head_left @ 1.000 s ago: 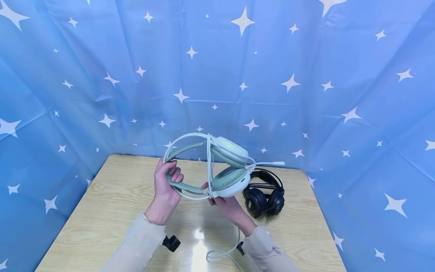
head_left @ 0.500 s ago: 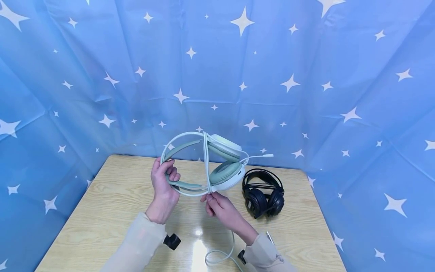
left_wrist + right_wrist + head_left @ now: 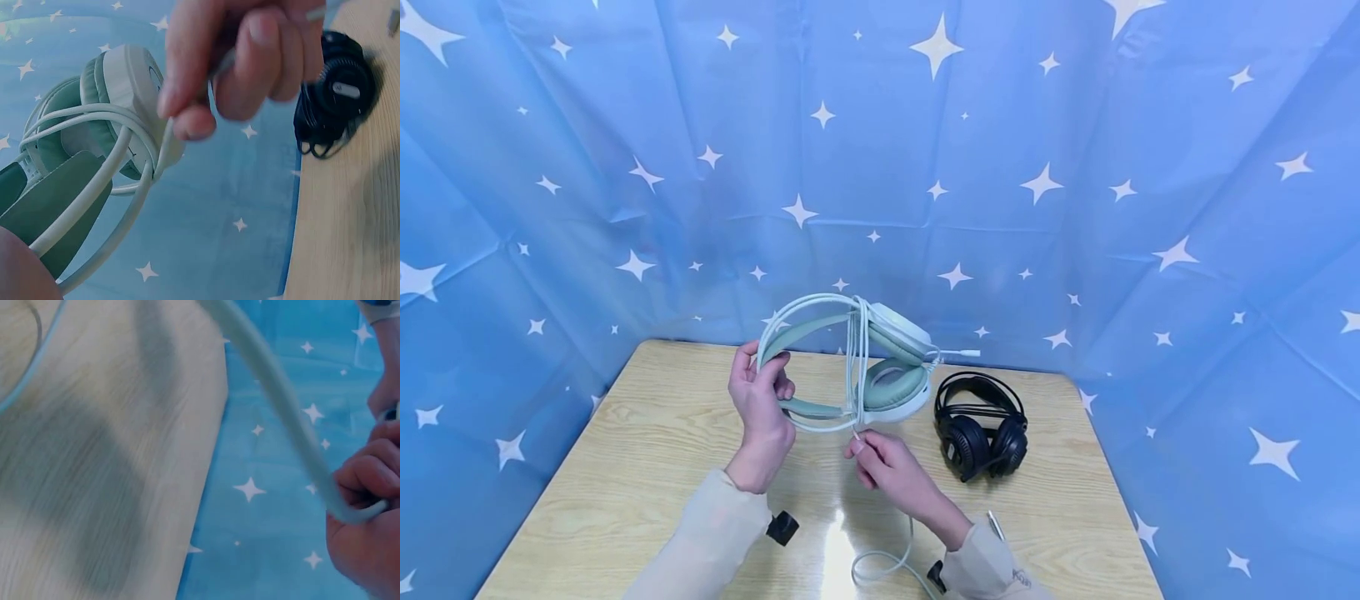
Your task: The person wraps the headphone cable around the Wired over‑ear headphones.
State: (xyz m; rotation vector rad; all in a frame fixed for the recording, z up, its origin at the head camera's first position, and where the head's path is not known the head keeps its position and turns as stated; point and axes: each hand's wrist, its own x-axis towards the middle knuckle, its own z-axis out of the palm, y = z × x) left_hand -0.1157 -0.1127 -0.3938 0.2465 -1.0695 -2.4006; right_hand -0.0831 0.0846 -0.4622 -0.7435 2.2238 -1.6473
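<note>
A pale mint-and-white headset (image 3: 891, 387) with green ear pads is held up over the table, its microphone boom pointing right. My left hand (image 3: 763, 412) grips the headband at its left end. Several turns of the headset's cable (image 3: 862, 350) wrap across the headband beside the ear cups. Just below the lower cup, my right hand (image 3: 895, 471) pinches the cable between thumb and fingers. The left wrist view shows the wrapped headset (image 3: 131, 81) close up, with the right hand (image 3: 250, 56) beside it. In the right wrist view, the cable (image 3: 281, 406) runs into the curled right hand (image 3: 369, 544).
Black headphones (image 3: 973, 446) lie on the wooden table (image 3: 647, 433) to the right. A loop of loose cable (image 3: 876, 554) rests near the front. By the right sleeve is a small silver piece (image 3: 996, 525). A blue star-patterned curtain (image 3: 880, 167) surrounds the table.
My right hand came from behind the lower ear cup to below it and now pinches the cable. The headset shifted slightly left, and the cable turns across it look more spread. My left hand keeps its grip.
</note>
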